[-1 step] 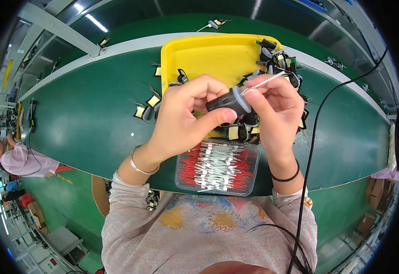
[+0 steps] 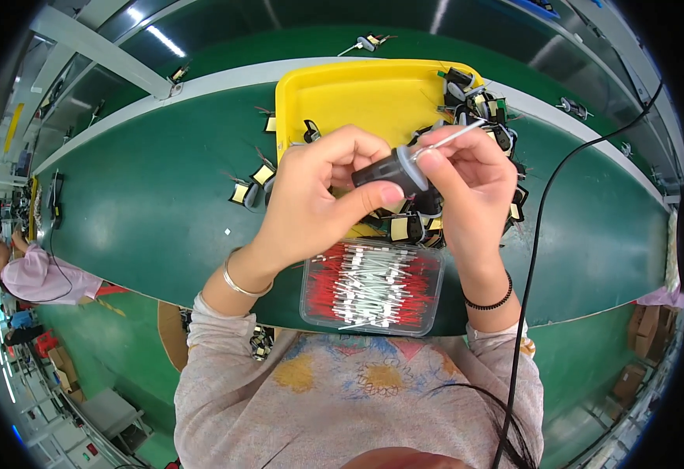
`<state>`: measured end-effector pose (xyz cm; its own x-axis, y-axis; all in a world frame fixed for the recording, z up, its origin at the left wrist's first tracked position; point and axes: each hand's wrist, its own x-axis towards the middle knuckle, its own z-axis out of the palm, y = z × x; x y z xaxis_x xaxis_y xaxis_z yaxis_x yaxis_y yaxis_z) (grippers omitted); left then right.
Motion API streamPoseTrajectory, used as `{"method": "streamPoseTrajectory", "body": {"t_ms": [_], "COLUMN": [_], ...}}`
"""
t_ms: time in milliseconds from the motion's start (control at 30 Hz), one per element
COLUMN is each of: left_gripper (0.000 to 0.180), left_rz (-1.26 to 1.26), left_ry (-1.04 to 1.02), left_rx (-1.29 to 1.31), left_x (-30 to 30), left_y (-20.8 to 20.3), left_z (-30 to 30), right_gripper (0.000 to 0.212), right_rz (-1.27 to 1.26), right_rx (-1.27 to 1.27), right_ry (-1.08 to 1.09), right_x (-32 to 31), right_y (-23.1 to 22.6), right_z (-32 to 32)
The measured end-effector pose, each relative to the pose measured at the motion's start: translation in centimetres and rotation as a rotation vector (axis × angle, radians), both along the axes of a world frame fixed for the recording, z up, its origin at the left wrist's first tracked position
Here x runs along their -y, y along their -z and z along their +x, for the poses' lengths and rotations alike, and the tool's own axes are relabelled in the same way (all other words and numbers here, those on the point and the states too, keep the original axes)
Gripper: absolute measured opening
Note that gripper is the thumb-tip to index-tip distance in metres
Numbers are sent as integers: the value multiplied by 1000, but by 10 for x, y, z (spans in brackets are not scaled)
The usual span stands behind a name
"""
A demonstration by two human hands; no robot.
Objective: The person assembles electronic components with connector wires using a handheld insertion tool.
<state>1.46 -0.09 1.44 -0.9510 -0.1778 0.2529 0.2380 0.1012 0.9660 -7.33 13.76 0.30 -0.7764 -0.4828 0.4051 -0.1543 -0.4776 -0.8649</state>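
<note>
Black tube, over the yellow tray, sits clamped in my left hand while my right hand pinches the white wire at its grey rim, apparently working it there, which calls for steadiness; black parts crowd the tray's right, and red-and-white wires fill the near clear box.

Bright, even, cool light fills the tray, leaving only soft, faint shadows around it. Hard white streaks, shaped like tube lamps, glare off the dark panel to the upper left of the tray. The bench carries a pale sheen on both sides of the tray. Focus is crisp near the tray; far to its left, small details turn mushy. Fisheye distortion bows the bench's edges, and the view's rim falls to black.
</note>
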Motion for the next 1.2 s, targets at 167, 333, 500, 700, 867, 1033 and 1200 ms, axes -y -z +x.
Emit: {"method": "streamPoseTrajectory", "body": {"t_ms": [167, 333, 500, 700, 867, 1033, 1200], "left_gripper": [15, 26, 25, 28, 35, 40, 36], "left_rz": [-123, -703, -1129, -1442, -1642, -1541, -1542], "left_ry": [-21, -535, -782, -143, 186, 169, 93], "left_rx": [30, 88, -65, 84, 395, 458, 379], "left_x": [50, 157, 177, 69, 21, 19, 19], "left_y": [15, 65, 96, 40, 46, 50, 51], "left_z": [-72, -148, -162, -99, -53, -49, -45], "right_gripper": [44, 40, 25, 12, 5, 16, 16], "right_rz": [107, 23, 29, 254, 631, 833, 870], "right_rx": [110, -36, -60, -126, -492, -796, -918], "right_ry": [250, 405, 330, -60, -78, -135, -103], "right_x": [3, -23, -46, -75, -46, -45, -33], "right_y": [12, -18, -21, -21, -4, 12, 24], "right_z": [-39, -38, -22, -10, 14, 39, 53]}}
